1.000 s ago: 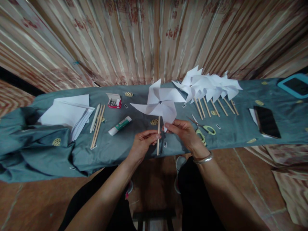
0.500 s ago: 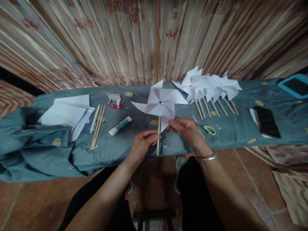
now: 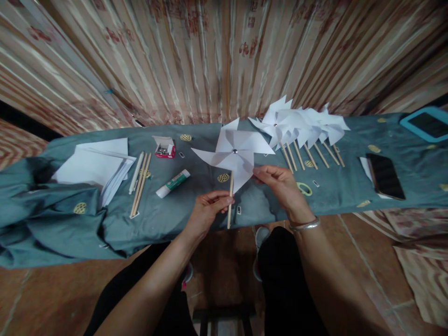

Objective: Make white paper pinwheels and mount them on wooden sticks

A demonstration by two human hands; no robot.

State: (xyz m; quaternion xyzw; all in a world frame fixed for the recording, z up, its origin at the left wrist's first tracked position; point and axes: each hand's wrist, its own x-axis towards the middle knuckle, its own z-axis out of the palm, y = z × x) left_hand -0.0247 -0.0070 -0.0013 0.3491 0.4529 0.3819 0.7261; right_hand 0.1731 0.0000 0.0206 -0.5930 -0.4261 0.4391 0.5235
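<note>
A white paper pinwheel (image 3: 227, 159) stands upright in front of me, a silver pin at its centre and a wooden stick (image 3: 229, 217) below. My left hand (image 3: 210, 210) pinches that stick between thumb and fingers, under the paper blades. At the right edge of the lower blade, the closed thumb and fingers of my right hand (image 3: 278, 184) touch the paper; the fingertips are partly hidden. Green-handled scissors (image 3: 305, 189) lie behind my right hand, which covers most of them.
Several finished pinwheels (image 3: 308, 123) overlap at the back right. Leftward lie a glue stick (image 3: 172, 183), an open box of pins (image 3: 164, 148), wooden sticks (image 3: 140, 186), a white pen (image 3: 136, 172) and paper sheets (image 3: 94, 163). A phone (image 3: 385, 176) and blue-framed device (image 3: 406, 122) lie right.
My right hand has moved slightly right and up along the lower blade's edge, now covering more of the scissors. The pinwheel has turned very slightly; my left hand still holds its stick.
</note>
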